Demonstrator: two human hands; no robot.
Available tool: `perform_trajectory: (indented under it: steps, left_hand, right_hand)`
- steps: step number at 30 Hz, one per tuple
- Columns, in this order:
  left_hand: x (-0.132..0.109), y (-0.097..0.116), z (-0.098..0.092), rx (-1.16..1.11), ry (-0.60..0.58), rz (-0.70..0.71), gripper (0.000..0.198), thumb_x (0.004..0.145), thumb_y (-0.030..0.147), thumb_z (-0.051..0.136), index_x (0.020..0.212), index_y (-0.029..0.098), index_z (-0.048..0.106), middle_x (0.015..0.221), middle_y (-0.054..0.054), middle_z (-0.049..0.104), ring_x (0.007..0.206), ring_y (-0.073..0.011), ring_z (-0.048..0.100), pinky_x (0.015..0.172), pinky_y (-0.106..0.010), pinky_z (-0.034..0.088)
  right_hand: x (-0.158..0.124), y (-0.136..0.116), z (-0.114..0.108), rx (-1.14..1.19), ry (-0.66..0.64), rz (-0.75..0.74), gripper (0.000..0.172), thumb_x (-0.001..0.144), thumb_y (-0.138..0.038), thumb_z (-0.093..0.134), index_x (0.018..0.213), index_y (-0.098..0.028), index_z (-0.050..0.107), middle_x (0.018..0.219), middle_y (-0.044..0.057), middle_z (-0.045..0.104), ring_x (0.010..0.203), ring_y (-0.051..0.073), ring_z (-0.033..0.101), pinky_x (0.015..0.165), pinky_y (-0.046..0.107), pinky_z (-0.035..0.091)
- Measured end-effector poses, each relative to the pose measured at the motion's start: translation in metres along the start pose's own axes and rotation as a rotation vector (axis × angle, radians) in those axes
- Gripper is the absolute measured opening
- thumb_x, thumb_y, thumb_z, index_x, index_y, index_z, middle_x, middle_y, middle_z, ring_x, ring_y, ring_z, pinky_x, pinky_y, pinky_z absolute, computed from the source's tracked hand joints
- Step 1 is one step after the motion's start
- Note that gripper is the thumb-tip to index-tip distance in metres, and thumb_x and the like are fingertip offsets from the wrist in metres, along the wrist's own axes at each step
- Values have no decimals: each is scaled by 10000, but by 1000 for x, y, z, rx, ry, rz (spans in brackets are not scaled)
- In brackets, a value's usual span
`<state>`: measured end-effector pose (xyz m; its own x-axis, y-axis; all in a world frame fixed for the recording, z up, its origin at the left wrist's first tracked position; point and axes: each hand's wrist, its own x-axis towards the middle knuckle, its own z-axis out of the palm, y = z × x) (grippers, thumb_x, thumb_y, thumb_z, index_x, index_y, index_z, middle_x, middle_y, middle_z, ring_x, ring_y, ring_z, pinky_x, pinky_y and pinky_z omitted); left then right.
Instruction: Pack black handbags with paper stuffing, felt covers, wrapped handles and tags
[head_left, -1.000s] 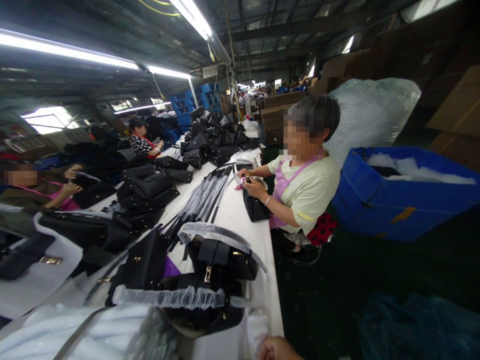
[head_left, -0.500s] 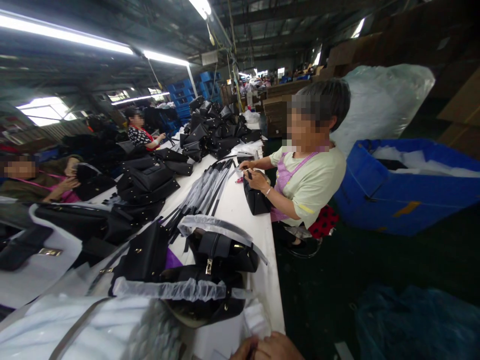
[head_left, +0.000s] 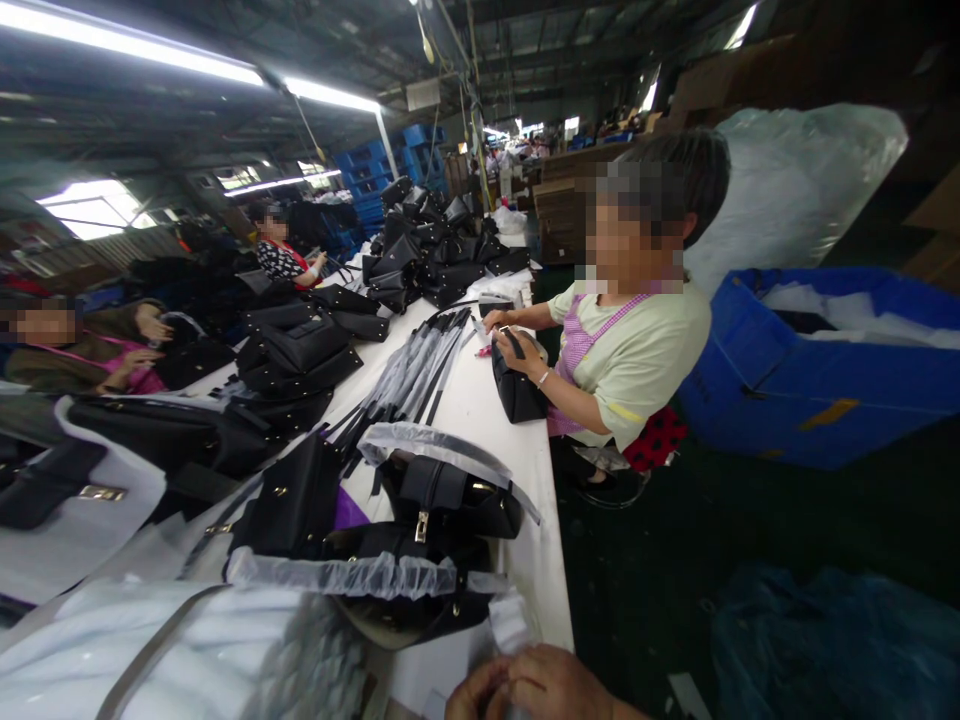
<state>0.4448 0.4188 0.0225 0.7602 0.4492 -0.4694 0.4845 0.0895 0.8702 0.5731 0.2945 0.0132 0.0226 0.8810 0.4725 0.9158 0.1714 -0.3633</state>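
Note:
At the bottom edge, my right hand (head_left: 559, 683) is closed, its fingers bent and pressed together. Beside it and touching it, my left hand (head_left: 472, 692) shows only its curled fingers; the rest is cut off by the frame. A small pale bit shows between the fingers, too little to name. Just beyond lies a folded white wad (head_left: 510, 620) by the table edge. Past that, a black handbag (head_left: 412, 610) lies with its handle wrapped in clear plastic, and a second black handbag (head_left: 450, 495) with a gold clasp stands behind it.
White padded rolls under a strap (head_left: 172, 650) fill the lower left. Wrapped straps (head_left: 409, 380) run along the white table (head_left: 480, 400). A co-worker (head_left: 630, 350) handles a black bag on the right, before a blue bin (head_left: 810, 380). More bags (head_left: 435, 250) are piled at the far end.
My hands have come slightly further up into view, still closed together. The view has shifted a little. The co-worker on the right has moved their fingers on the bag.

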Motion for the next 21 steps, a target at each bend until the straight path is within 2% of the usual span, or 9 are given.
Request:
perform_trajectory:
  steps: [4, 6, 9, 14, 18, 21]
  left_hand:
    - [8, -4, -3, -81, -56, 35, 464, 669, 568, 784, 928, 184, 763, 922, -95, 776, 943, -287, 722, 909, -380, 564]
    - [8, -2, -3, -100, -68, 36, 520, 666, 617, 745, 920, 163, 765, 879, -104, 775, 819, -275, 733, 725, -355, 600]
    - [4, 4, -4, -96, -48, 11, 518, 700, 607, 718, 925, 142, 754, 849, -107, 764, 670, -236, 701, 441, -267, 501]
    - [-7, 14, -6, -60, -22, -4, 379, 810, 463, 715, 1016, 145, 716, 961, -89, 744, 834, -209, 700, 573, -270, 553]
    - [-15, 20, -4, 20, 9, 27, 232, 904, 350, 681, 1021, 150, 688, 998, -58, 722, 930, -189, 689, 857, -398, 568]
    - [-21, 25, 0, 91, 71, 51, 215, 929, 337, 656, 1030, 149, 677, 988, -47, 714, 924, -187, 686, 902, -427, 552]
  right_hand:
    - [4, 0, -15, 200, -105, 135, 551, 1087, -383, 171, 859, -196, 637, 818, 15, 708, 725, 129, 630, 674, 231, 456]
    - [7, -2, -23, 284, -149, 246, 537, 1082, -406, 209, 888, -196, 664, 828, 16, 719, 743, 127, 652, 701, 219, 477]
    - [11, -4, -32, 383, -193, 377, 488, 1067, -422, 292, 928, -196, 702, 848, 20, 735, 789, 136, 680, 740, 215, 505]
    - [5, -1, -32, 488, -232, 493, 386, 1054, -357, 352, 1033, -192, 700, 903, 31, 727, 820, 142, 671, 757, 226, 508]
    - [-1, 3, -28, 474, -241, 504, 359, 1026, -368, 430, 903, -189, 716, 915, 73, 716, 851, 185, 641, 819, 304, 474]
    - [-2, 1, -31, 424, -236, 489, 353, 1018, -380, 462, 854, -199, 717, 891, 76, 710, 848, 191, 622, 857, 338, 434]
